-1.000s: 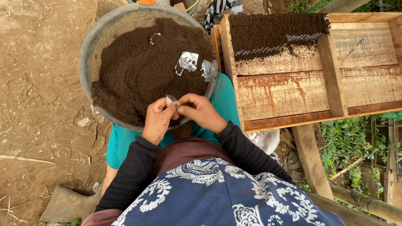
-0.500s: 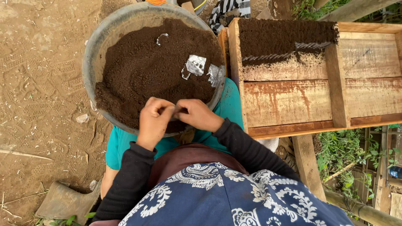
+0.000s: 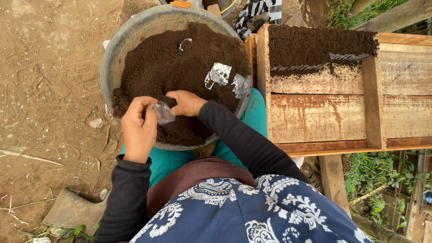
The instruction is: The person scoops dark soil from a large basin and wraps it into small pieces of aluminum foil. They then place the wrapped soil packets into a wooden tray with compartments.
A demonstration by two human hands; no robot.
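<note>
Head camera looked straight down on me as I sat over a round grey basin heaped with dark, crumbly potting soil. My left hand was closed on a small clear plastic bag, thumb and fingers pinched on its near edge, holding it just above the soil at the basin's near side. My right hand lay at the bag's other side, fingers curled down into the soil and touching the bag; whether it gripped the plastic or cupped soil, I could not tell, since the fingertips were hidden. The two hands were close together, the bag between them.

Farther back on the soil, towards the right rim, two more clear plastic bags lay flat and crumpled, and a thin curl of clear plastic sat near the far side. The basin rested on my lap, over teal cloth. To my right stood a wooden frame of rust-stained planks, its far compartment filled with the same dark soil, with a row of small filled bags lined along the soil's edge. Bare packed earth lay to my left, a muddy boot near my elbow.
</note>
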